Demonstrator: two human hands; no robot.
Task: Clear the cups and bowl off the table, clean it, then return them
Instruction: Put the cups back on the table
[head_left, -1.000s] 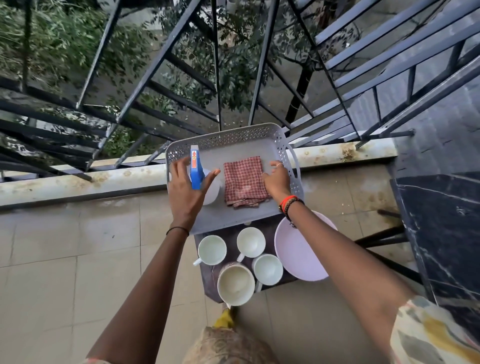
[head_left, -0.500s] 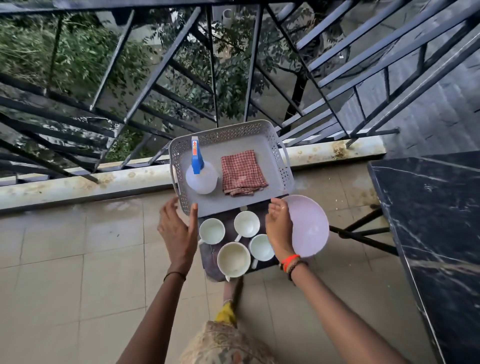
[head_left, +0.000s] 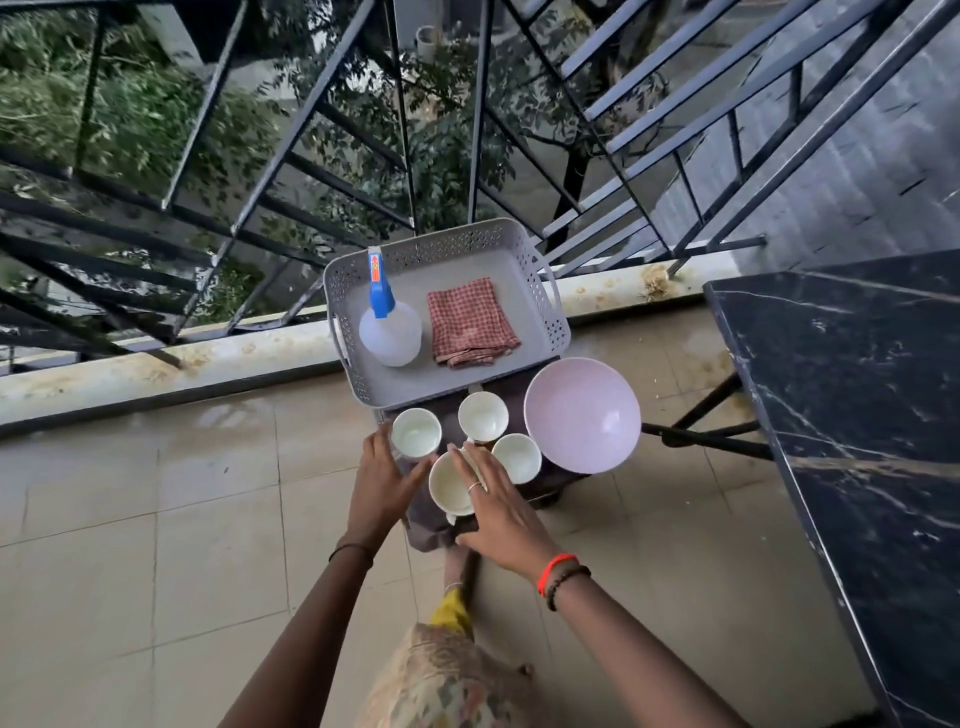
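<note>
Several white cups stand on a small dark table: one at the left, one at the back, one at the right and a larger one in front. A pink bowl sits at the table's right end. My left hand is spread between the left cup and the front cup. The fingers of my right hand lie over the front cup's right rim. Neither hand has closed on anything.
A grey perforated basket at the table's far end holds a blue-topped spray bottle and a folded red checked cloth. A black marble table stands to the right. A black railing and a stained ledge lie beyond.
Both hands have drawn back from the basket, where the left had held the spray bottle, and come together around the front cup. The right hand crossed left from the bowl's side.
</note>
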